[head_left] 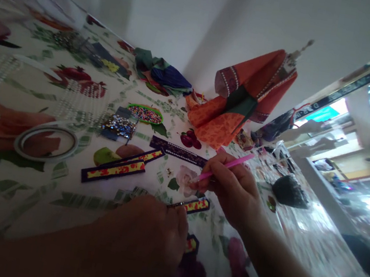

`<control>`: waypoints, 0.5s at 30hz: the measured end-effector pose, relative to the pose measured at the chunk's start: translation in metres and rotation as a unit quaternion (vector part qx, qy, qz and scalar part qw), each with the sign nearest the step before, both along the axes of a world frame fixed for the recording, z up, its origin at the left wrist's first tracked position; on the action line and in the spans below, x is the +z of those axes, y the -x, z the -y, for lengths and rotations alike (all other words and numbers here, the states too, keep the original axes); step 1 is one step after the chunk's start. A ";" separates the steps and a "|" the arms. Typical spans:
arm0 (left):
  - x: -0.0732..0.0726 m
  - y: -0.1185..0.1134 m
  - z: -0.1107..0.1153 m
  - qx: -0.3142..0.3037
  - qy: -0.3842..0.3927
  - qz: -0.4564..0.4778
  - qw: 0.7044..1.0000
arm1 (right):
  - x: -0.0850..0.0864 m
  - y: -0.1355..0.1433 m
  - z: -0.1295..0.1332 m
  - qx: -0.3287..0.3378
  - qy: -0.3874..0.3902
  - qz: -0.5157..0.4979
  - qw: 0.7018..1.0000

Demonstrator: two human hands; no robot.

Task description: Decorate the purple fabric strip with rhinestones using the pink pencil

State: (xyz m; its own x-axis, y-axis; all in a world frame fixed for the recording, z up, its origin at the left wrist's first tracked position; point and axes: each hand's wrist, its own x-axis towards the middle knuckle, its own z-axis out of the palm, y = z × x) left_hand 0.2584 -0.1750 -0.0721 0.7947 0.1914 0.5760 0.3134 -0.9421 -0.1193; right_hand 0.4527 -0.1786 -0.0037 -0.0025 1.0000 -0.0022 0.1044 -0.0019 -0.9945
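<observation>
My right hand [231, 188] is closed around a slim pink pencil [239, 161], its tip pointing down and left over the tablecloth. My left hand [151, 241] pinches the near end of a short dark-edged fabric strip [198, 205] with a yellow and red pattern. Small shiny bits show on that strip beside the fingertips. Partly hidden under the left hand lies another patterned strip [191, 244]. To the left, two similar strips [114, 172] overlap. Beyond my hands is a purple strip [183, 152] with a row of light beads.
A roll of tape [46, 141], a card of shiny stones [119, 126] and a green dish of colourful beads [145, 114] lie left on the floral tablecloth [68, 185]. Pearl strands [82, 101] are behind. An orange doll-size garment [244, 96] stands by the wall; a black bundle [291, 191] sits right.
</observation>
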 end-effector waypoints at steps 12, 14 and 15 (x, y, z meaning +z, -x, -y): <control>0.015 0.014 -0.002 -0.059 0.148 -0.059 0.986 | -0.019 -0.004 0.046 -0.010 -0.156 0.329 0.931; 0.011 0.015 -0.001 -0.055 0.144 -0.046 0.987 | -0.019 -0.006 0.047 0.002 -0.163 0.350 0.922; 0.009 0.015 -0.001 -0.050 0.146 -0.041 0.987 | -0.019 -0.006 0.047 0.008 -0.166 0.356 0.919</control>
State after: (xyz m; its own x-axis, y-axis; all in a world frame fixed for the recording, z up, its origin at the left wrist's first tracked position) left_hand 0.2434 -0.1744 -0.0634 0.8598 0.2578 0.4408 0.2171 -0.9658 0.1414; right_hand 0.4591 -0.2254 -0.0231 -0.1334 0.9455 0.2972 0.7272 0.2971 -0.6188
